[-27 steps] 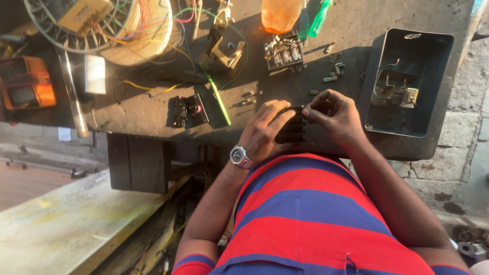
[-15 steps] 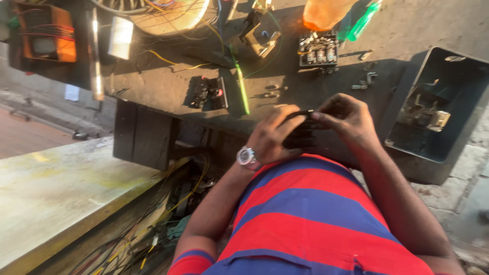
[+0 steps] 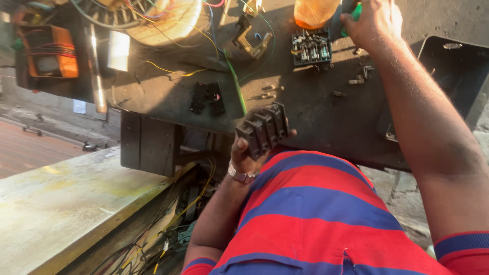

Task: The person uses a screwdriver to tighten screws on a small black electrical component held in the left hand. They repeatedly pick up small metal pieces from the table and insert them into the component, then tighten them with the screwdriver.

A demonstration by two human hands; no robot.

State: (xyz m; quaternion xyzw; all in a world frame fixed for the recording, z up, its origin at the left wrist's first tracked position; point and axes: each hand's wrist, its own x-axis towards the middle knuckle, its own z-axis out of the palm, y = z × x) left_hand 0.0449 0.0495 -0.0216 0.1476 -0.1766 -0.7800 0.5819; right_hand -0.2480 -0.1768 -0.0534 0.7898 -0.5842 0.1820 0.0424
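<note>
Left hand (image 3: 248,152) grips a black ribbed switch block (image 3: 263,130) at the tabletop (image 3: 316,122) edge. Right hand (image 3: 374,21) closes on a green-handled tool (image 3: 356,11) beside an orange bottle (image 3: 315,12).

A bare strip of dark workbench (image 3: 326,119) is left open between the black switch block (image 3: 262,131) held at the near edge and the far clutter — terminal block (image 3: 311,47), loose screws (image 3: 356,80), orange bottle (image 3: 313,11) — where the right hand (image 3: 374,21) is reached.

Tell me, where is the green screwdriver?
In the head view, top right: the green screwdriver sits under the right hand, beside the orange bottle on the dark workbench.
</note>
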